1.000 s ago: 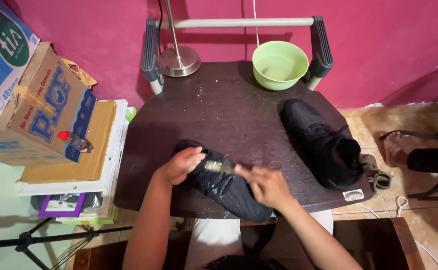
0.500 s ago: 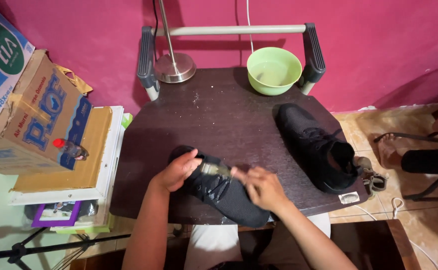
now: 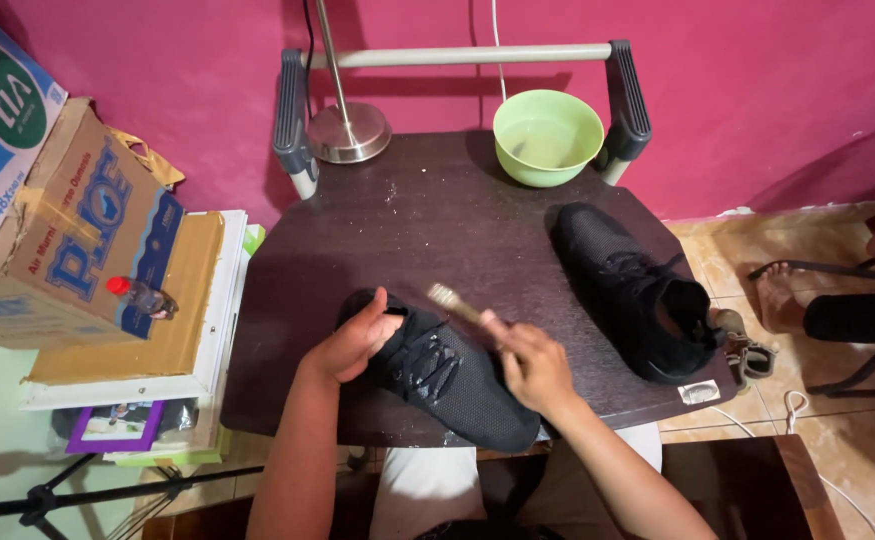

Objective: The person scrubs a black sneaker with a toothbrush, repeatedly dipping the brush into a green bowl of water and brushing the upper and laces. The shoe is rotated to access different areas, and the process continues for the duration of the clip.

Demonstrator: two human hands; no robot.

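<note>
A black knit shoe [image 3: 457, 385] lies on the near edge of the dark wooden table [image 3: 457, 220], toe toward me. My left hand [image 3: 355, 342] grips its heel end and holds it down. My right hand [image 3: 529, 362] holds a small brush [image 3: 451, 301] by the handle, with the bristle head raised just above the shoe's laces. A second black shoe [image 3: 632, 290] rests on the table's right side, apart from both hands.
A green bowl [image 3: 547, 135] with water stands at the table's back right, a metal lamp base [image 3: 349, 130] at the back left. Cardboard boxes [image 3: 77, 240] with a small bottle [image 3: 139, 295] are stacked left. Another person's foot [image 3: 782, 295] is on the tiled floor right.
The brush head has lifted from the laces and moved up and away from the shoe. My left hand stays on the heel end. The view shifted slightly.
</note>
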